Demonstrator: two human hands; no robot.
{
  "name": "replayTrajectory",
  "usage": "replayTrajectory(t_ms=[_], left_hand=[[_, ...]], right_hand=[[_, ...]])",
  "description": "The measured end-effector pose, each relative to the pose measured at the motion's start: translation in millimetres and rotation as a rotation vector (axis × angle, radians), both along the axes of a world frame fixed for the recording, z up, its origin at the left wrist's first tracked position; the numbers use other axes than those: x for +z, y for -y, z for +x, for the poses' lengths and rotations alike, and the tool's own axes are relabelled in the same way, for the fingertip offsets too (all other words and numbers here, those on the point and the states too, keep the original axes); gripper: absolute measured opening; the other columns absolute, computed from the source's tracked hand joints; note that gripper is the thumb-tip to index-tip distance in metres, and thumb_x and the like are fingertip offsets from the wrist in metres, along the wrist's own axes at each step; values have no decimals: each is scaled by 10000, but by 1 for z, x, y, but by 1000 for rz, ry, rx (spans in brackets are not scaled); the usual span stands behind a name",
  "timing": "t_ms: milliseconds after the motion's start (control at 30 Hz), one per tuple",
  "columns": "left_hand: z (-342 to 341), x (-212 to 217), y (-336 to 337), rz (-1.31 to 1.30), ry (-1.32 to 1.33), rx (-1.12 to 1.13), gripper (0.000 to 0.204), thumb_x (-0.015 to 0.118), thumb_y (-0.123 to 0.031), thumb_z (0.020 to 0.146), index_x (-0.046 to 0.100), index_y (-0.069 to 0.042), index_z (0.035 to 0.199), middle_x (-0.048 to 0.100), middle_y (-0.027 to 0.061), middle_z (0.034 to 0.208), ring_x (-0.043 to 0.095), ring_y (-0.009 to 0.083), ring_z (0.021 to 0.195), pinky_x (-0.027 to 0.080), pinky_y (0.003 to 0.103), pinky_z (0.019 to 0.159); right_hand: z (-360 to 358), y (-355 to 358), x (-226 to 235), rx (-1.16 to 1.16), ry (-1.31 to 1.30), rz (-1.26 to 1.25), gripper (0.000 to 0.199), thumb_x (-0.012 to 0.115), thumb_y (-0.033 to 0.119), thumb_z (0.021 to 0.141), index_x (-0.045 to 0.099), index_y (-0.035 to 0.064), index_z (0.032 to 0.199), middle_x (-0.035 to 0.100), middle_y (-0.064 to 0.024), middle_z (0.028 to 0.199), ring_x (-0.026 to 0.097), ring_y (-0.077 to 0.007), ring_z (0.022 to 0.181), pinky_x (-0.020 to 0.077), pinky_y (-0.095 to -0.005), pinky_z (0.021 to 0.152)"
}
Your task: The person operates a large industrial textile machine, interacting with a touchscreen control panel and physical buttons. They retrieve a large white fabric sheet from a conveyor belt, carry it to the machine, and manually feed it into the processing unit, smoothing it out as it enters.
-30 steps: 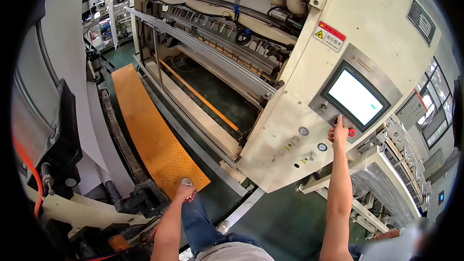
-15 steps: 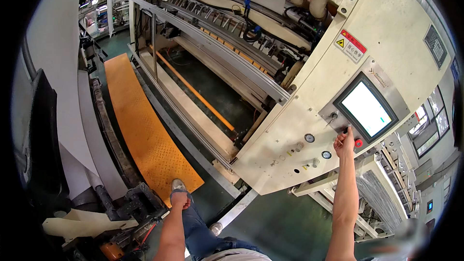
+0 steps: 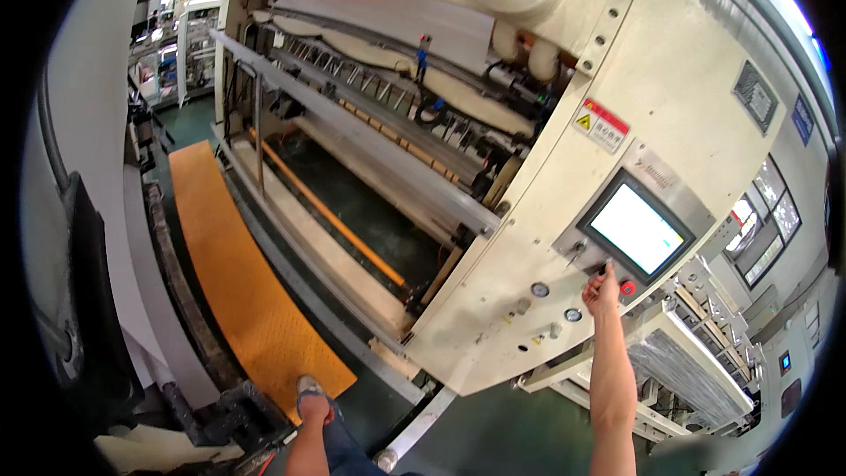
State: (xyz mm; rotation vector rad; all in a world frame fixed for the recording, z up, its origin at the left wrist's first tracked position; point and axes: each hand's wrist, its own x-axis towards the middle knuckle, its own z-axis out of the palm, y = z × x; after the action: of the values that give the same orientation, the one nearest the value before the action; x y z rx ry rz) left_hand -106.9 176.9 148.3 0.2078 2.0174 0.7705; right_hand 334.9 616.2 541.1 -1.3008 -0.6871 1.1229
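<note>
My right hand [image 3: 602,291] reaches up to the cream machine's control panel, its fingers closed at a small dark knob [image 3: 604,268] under the touch screen [image 3: 638,227]. A red push button [image 3: 627,287] sits just right of these fingers, and a key switch [image 3: 577,249] is to their left. Low in front of my body hangs my left hand [image 3: 319,411], loosely curled, with nothing visible in it. It overlaps the view of my shoe [image 3: 308,385] on the orange step plate [image 3: 256,300].
The machine's open bay, with rollers and an orange bar [image 3: 335,216], lies left of the panel. Two pressure gauges [image 3: 539,289] are set below the screen. A film-wrapped roll [image 3: 687,375] stands on a frame at right. White sheet material [image 3: 97,123] hangs at far left.
The view has tilted upward, so the panel and bay sit lower and further left. My right hand stays at the knob; my left hand remains low by my leg.
</note>
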Motion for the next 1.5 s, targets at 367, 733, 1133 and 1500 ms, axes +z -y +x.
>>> replayTrajectory(t_ms=[367,733,1133,1500], left_hand=[[7,26,-23,-103,84,21,513,527,-288,1029,640,50,659,658,147,625,622,241,495,515,392,442],[5,24,-13,-28,71,136,482,523,-308,1028,661,35,719,662,134,651,616,231,491,502,372,435],[1,18,-25,-89,78,123,501,545,-322,1029,657,43,705,657,125,630,632,226,485,500,350,434],[-1,27,-22,-106,64,120,475,525,-299,1030,659,29,713,662,113,635,625,214,487,484,340,434]], right_hand=[[-5,11,14,-25,19,-38,495,579,549,976,438,142,733,507,-35,626,520,-201,535,421,-322,460],[2,-1,0,-18,-76,-33,531,542,600,977,535,115,762,578,-35,680,557,-175,610,472,-309,501],[7,4,1,135,-173,5,578,544,575,989,475,23,1147,562,-118,918,559,-225,677,490,-358,566],[-7,18,15,-20,106,-44,573,601,514,967,502,8,1218,579,-129,982,593,-218,677,516,-360,550]])
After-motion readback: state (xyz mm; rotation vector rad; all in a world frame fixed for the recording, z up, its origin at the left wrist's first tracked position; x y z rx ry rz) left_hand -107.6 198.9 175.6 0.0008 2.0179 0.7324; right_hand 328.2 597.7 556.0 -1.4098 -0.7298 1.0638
